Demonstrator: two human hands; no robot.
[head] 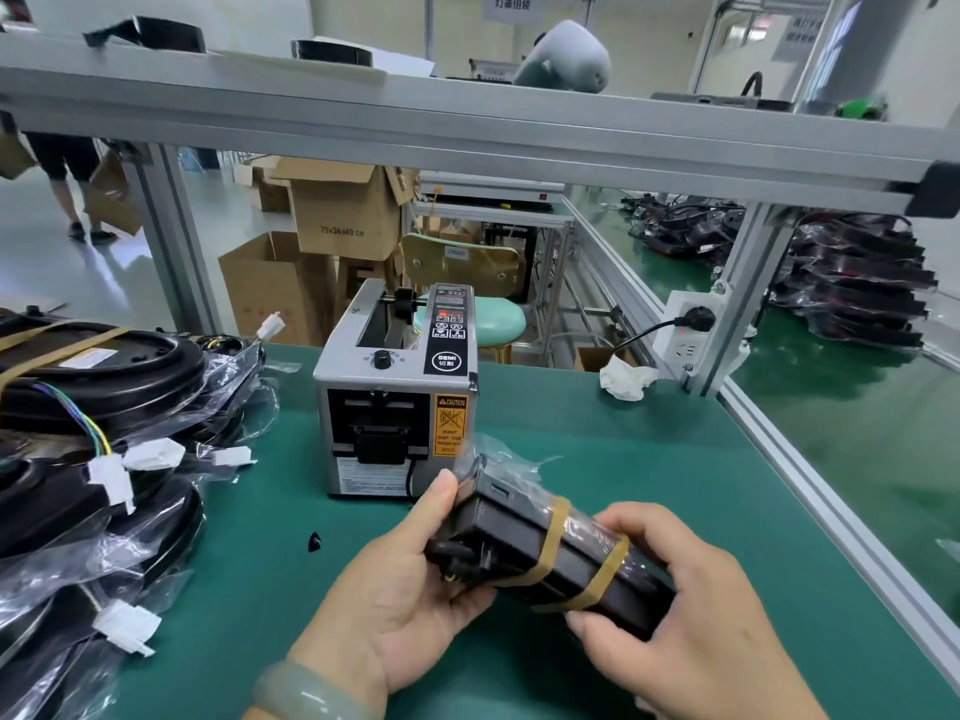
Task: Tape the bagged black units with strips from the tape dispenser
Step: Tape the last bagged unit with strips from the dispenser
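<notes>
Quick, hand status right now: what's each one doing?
Left hand: grips the left end of the bagged black unit.
Right hand: grips the same unit's right end.

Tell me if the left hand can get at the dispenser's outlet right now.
Probably, once freed: the left hand grips the unit along with the right hand, yet only bare mat lies between it and the outlet just ahead.

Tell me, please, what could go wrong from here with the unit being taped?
The bagged black unit is held between the left hand and right hand; the slick bag might slip. Its loose bag end flares near the tape dispenser and could catch. The caution label marks the outlet: fingers reaching for a strip may be at risk.
</notes>
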